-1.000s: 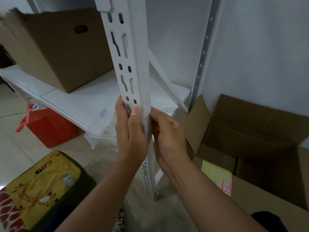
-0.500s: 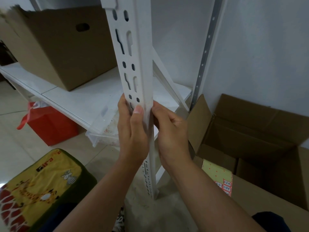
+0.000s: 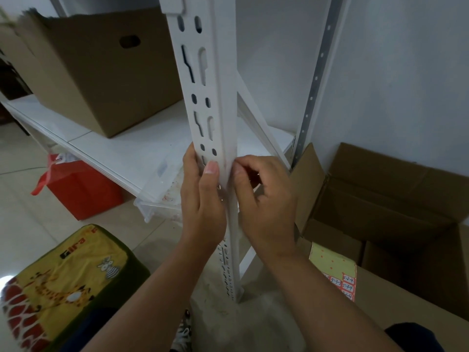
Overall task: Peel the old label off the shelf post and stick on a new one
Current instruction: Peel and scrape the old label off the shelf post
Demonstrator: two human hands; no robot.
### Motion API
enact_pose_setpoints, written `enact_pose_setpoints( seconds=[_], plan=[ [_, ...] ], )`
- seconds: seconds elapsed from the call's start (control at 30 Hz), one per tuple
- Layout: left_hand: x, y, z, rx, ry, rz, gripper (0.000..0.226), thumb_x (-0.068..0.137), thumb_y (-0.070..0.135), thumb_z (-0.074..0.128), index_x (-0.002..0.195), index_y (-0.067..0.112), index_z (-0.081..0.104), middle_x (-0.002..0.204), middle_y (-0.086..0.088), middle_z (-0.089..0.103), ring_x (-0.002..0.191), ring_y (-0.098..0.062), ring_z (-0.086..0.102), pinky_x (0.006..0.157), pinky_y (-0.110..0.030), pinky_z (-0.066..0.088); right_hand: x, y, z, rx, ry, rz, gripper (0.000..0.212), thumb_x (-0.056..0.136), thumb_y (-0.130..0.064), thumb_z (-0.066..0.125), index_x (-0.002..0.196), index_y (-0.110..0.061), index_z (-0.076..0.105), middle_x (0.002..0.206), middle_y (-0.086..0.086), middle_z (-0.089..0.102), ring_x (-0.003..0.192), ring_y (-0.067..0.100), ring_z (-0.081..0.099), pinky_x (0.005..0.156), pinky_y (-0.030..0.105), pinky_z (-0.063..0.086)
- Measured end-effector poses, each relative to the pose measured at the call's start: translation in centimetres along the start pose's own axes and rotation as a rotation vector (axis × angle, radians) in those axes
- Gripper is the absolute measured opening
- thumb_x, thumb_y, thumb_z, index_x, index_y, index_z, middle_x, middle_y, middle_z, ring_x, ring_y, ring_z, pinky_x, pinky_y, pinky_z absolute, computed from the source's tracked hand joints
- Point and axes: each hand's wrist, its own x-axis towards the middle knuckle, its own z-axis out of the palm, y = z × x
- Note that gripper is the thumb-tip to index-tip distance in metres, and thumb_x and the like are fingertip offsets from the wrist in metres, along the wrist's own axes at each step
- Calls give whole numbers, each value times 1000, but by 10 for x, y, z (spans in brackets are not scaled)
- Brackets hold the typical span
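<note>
A white slotted shelf post (image 3: 220,102) stands upright in the middle of the view. My left hand (image 3: 203,207) grips it from the left at mid height, thumb flat on the front face. My right hand (image 3: 264,199) is at the post's right edge at the same height, fingers curled and thumb tip against the corner. No label shows on the post; the spot between my thumbs is covered. A yellow-green sheet of new labels (image 3: 338,273) with red-framed stickers lies on a box flap to the lower right.
A white shelf board (image 3: 121,151) carries a closed cardboard box (image 3: 101,69). An open cardboard box (image 3: 396,207) stands on the right by the wall. A red bag (image 3: 83,189) and a clear plastic tray (image 3: 162,204) sit under the shelf. A yellow giraffe cushion (image 3: 63,283) lies lower left.
My right hand has gone from lying along the post's right side to curled fingers with the thumb tip at the edge. My left hand keeps its grip.
</note>
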Motion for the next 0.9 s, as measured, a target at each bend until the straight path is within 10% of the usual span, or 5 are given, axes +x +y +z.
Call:
enact_pose_setpoints(
  seconds=[0.23,0.9],
  plan=[
    [0,-1,1,-22,5,-4,46,87,45,35,119,13,45,95,13,53,87,3,56,75,-14,47,-3,10,-7,-197,-5,-297,17,89,-9,63,98,4,70,92,15,71,87,21,67,87,19,51],
    [0,-1,1,-39,10,-27,57,85,46,36,123,5,45,96,7,51,85,-1,53,75,-19,48,-5,17,-15,-289,-79,-422,34,98,-22,50,98,5,71,91,17,73,84,26,70,83,29,55]
  ],
)
